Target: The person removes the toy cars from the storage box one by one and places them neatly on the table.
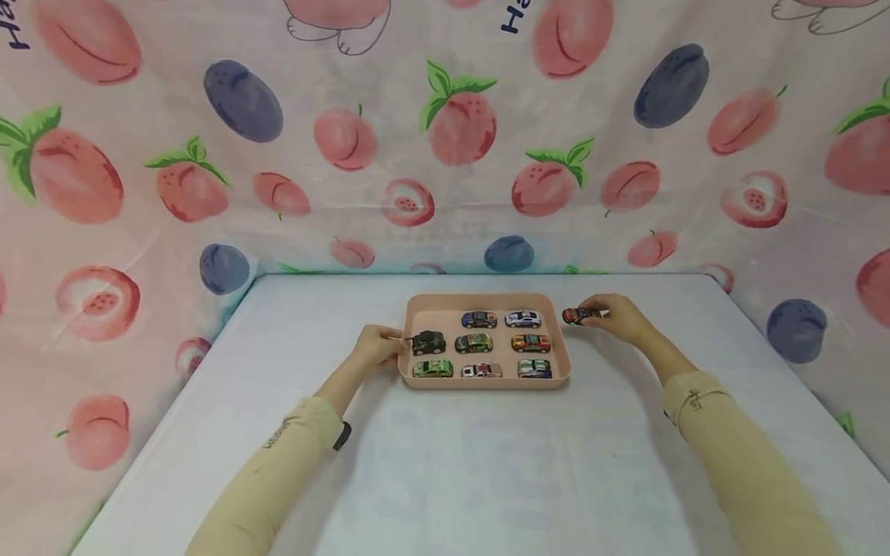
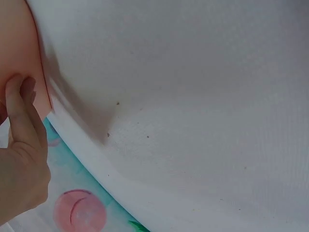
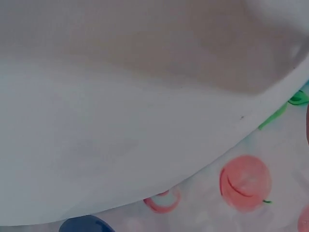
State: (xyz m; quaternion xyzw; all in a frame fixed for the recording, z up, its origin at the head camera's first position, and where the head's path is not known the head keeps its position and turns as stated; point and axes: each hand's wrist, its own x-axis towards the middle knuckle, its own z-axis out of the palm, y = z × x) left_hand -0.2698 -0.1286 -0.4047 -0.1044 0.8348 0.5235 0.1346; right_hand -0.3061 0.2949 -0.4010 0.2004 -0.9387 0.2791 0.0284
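Observation:
A pink rectangular tray (image 1: 487, 383) stands on the white table with toy vehicles set out in rows. My left hand (image 1: 376, 347) grips the tray's left rim, close to a black toy tank (image 1: 427, 342). The left wrist view shows that hand's fingers (image 2: 21, 111) against the tray's outer wall (image 2: 36, 53). Just right of the tray, my right hand (image 1: 618, 316) pinches a red and dark toy car (image 1: 575, 315) between thumb and fingers. In the right wrist view the held car does not appear.
In the tray's back row are a blue car (image 1: 479, 319) and a white car (image 1: 523, 319). A red-orange car (image 1: 531, 343) and a green car (image 1: 433, 368) sit nearer, among several others. A fruit-print curtain (image 1: 445, 208) hangs behind the table's far edge.

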